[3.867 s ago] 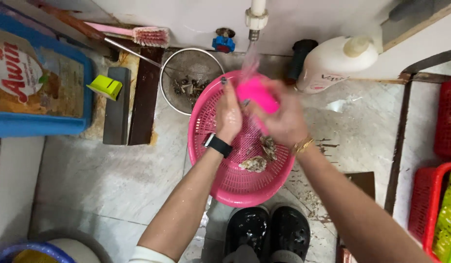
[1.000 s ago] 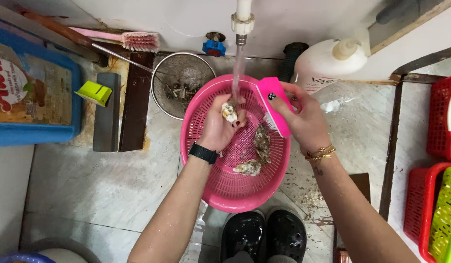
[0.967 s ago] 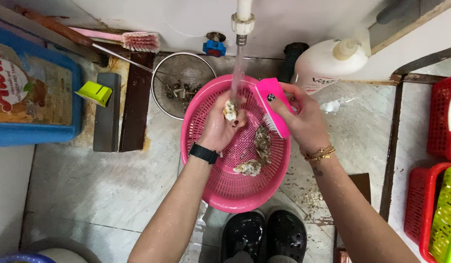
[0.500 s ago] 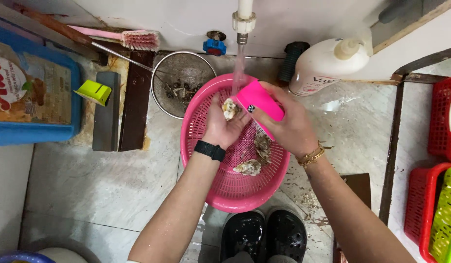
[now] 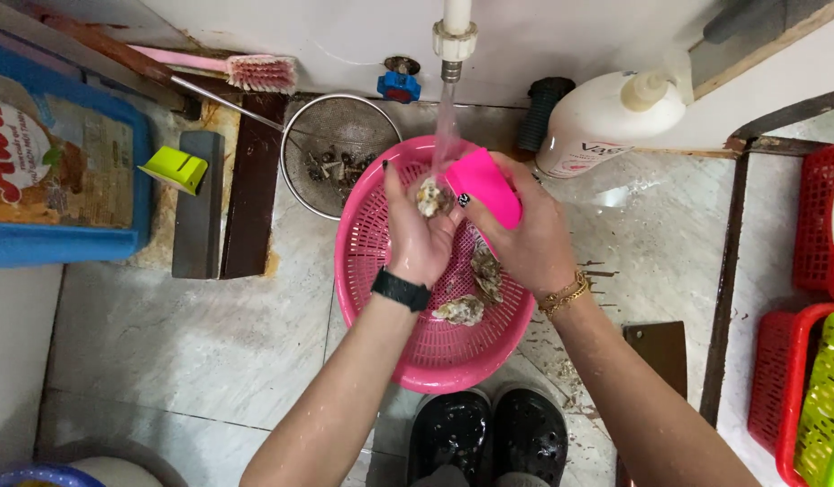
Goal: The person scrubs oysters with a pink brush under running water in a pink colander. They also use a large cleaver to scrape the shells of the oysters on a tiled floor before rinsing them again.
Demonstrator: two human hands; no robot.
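One oyster shell (image 5: 430, 197) is gripped in the left hand (image 5: 419, 236), directly under the tap stream (image 5: 447, 117). The right hand (image 5: 525, 242) clasps one pink scrubbing brush (image 5: 483, 185), pressed against the shell's right side. Two further shells (image 5: 485, 271) lie below the hands in the pink basket (image 5: 435, 361). One metal strainer (image 5: 338, 151) overlaps the basket rim left of the left hand. Bare floor lies open to the lower left; red crates (image 5: 818, 216) bound the far right.
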